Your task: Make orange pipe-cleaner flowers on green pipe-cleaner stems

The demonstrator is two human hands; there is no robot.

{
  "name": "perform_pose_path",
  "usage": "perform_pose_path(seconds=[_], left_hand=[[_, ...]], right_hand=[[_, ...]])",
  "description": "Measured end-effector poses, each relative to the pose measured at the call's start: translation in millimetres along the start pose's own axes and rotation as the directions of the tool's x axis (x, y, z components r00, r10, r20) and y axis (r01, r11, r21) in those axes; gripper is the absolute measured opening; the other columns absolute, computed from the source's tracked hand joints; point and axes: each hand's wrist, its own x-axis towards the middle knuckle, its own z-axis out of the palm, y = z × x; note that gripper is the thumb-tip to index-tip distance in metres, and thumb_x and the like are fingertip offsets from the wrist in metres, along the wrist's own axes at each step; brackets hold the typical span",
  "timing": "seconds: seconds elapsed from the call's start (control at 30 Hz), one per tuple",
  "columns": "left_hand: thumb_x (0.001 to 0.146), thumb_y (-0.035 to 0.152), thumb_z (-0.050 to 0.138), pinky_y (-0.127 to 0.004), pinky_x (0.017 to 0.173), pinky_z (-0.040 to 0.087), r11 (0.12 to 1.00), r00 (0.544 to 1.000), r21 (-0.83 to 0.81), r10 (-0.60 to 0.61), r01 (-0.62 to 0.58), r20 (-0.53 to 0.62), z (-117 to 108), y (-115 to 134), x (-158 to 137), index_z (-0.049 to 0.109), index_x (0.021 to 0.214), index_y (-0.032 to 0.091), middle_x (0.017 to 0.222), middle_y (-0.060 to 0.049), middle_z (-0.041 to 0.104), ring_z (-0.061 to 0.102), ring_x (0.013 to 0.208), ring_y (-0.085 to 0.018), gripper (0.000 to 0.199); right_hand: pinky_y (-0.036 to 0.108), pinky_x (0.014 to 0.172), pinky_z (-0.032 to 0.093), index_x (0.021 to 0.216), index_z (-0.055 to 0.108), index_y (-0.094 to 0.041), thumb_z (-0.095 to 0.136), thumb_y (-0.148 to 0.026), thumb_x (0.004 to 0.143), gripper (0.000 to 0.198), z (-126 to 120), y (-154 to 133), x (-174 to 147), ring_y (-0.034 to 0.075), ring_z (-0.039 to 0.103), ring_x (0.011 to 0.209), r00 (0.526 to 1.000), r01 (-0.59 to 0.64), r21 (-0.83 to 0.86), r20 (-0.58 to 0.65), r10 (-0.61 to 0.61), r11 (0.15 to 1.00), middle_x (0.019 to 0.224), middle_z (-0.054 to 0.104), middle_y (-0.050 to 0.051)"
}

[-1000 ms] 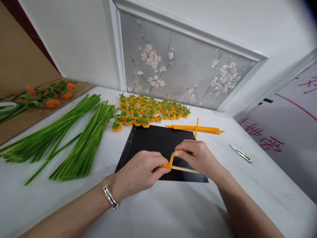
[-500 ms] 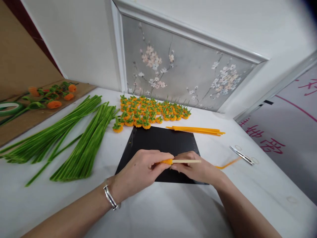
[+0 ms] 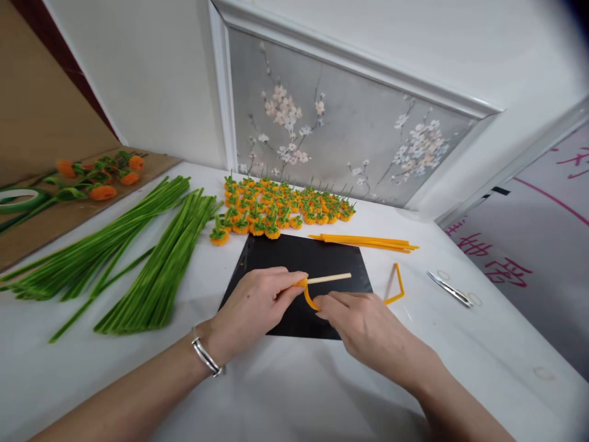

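Above a black mat (image 3: 294,255), my left hand (image 3: 262,301) pinches a thin wooden stick (image 3: 329,278), which points to the right. An orange pipe cleaner (image 3: 310,299) is wound round the stick's end at my left fingertips. From there it curves down to my right hand (image 3: 356,316), whose fingers are closed on it. Its bent free end pokes out past the right hand, over the white table. My fingers partly hide the wound part.
Green pipe cleaners (image 3: 151,276) lie in two bundles at left. Orange flower heads with green tops (image 3: 264,209) stand in rows at the back. Orange pipe cleaners (image 3: 368,242) lie behind the mat, scissors (image 3: 450,288) at right. Green tape (image 3: 39,199) rests on cardboard at far left.
My right hand has moved down and toward me, drawing the pipe cleaner into a curve away from the stick. The stick has shifted left and up, and the pipe cleaner's free end has swung.
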Motion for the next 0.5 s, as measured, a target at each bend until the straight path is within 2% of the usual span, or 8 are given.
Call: perform_pose_path(seconds=[0.1,0.2,0.33,0.5], left_hand=[[0.091,0.018,0.051,-0.021,0.058,0.037,1.0,0.999,0.019,0.016,-0.017,0.03,-2,1,-1,0.067,0.102,0.022,0.074,0.002,0.061,0.054,0.064,-0.011,0.02],[0.091,0.016,0.05,-0.022,0.06,0.038,0.999,0.996,0.031,0.024,-0.027,0.086,-3,3,-2,0.067,0.103,0.023,0.076,0.001,0.062,0.056,0.067,-0.012,0.022],[0.091,0.019,0.051,-0.022,0.059,0.039,0.996,0.989,0.047,0.066,-0.073,0.132,-2,7,-4,0.067,0.104,0.022,0.076,0.001,0.061,0.056,0.066,-0.012,0.021],[0.09,0.029,0.056,-0.021,0.057,0.038,0.99,0.98,0.053,0.123,-0.133,0.154,1,10,-4,0.069,0.093,0.019,0.072,0.001,0.061,0.055,0.062,-0.011,0.017]], right_hand=[[0.025,0.054,0.034,0.09,0.056,-0.017,0.036,-0.004,0.091,0.024,-1,0,2,0.013,0.054,0.059,0.979,0.053,-0.02,-0.198,-0.056,0.998,0.071,0.06,0.001],[0.022,0.056,0.038,0.087,0.058,-0.017,0.039,-0.014,0.096,0.022,-4,1,4,0.011,0.055,0.06,0.942,0.04,-0.02,-0.333,-0.044,0.999,0.072,0.062,0.001],[0.021,0.059,0.043,0.088,0.064,-0.018,0.046,-0.025,0.096,0.021,-6,5,6,0.011,0.058,0.063,0.911,-0.04,0.021,-0.41,0.046,0.999,0.076,0.064,0.003],[0.023,0.067,0.047,0.091,0.068,-0.02,0.05,-0.026,0.094,0.018,-3,15,7,0.013,0.061,0.073,0.893,-0.096,0.225,-0.41,0.183,0.97,0.084,0.065,0.004]])
